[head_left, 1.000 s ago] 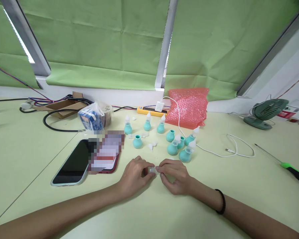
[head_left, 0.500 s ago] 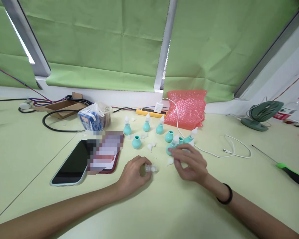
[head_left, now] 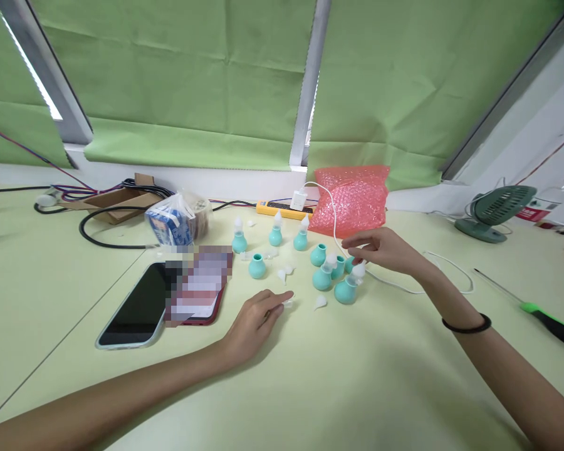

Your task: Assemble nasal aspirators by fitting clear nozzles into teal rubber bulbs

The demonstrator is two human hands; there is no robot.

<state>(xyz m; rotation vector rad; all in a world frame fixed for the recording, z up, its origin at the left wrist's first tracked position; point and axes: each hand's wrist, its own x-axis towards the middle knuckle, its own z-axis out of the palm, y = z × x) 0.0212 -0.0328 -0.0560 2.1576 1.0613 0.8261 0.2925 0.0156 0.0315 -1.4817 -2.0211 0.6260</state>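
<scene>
My left hand [head_left: 254, 319] rests on the pale green table [head_left: 310, 388], its fingers stretched out. The index fingertip touches a small clear plastic piece [head_left: 287, 304]. My right hand [head_left: 380, 249] reaches over a cluster of teal rubber bulbs [head_left: 322, 279]. Its thumb and fingers pinch the white nozzle of a bulb [head_left: 350, 264] lying at the back of the cluster. Another teal bulb with a white nozzle [head_left: 345, 291] stands just below that hand. A loose white nozzle [head_left: 319, 303] lies between my hands. Several more bulbs [head_left: 275, 236] stand farther back.
A phone [head_left: 138, 307] and a red-edged item lie on the left. A blue packet in a clear bag [head_left: 173, 225], a cardboard box [head_left: 117, 200] and black cables are behind. A pink bubble bag [head_left: 355, 197], a yellow power strip [head_left: 282, 210], a white cable [head_left: 444, 285], a fan [head_left: 491, 213] and a green-handled screwdriver [head_left: 549, 322] are also there.
My right hand let go of the clear piece and moved up and right to the teal bulbs. My left hand set the piece down and stretched its fingers.
</scene>
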